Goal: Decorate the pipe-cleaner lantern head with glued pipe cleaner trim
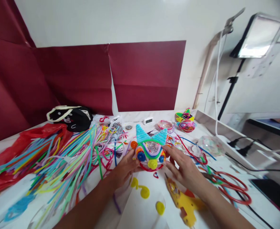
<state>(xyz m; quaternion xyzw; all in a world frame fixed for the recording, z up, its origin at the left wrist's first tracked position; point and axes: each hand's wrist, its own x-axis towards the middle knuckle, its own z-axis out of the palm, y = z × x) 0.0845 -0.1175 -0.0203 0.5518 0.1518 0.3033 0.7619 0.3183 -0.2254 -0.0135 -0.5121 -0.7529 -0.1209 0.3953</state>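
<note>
Between my two hands is a pipe cleaner animal head (150,152) with blue pointed ears, dark blue coil eyes, a yellow coil nose and a clear part in the forehead. My left hand (127,165) grips its left side, near an orange coil. On the other side the fingers of my right hand (181,163) curl against it. Below, on a white sheet (135,210), lie yellow coiled pieces (144,192) and a yellow disc (160,208). A yellow glue gun (187,206) rests under my right forearm, its nozzle pointing at the head.
Loose pipe cleaners (78,162) spread over the left side, some in a red plastic bag (58,128). Red-handled scissors (235,187), a clear plastic piece (211,145) and a phone (270,194) lie right. Finished-looking colourful figures (186,125), a small clock (148,121) and a black pouch (79,119) stand behind.
</note>
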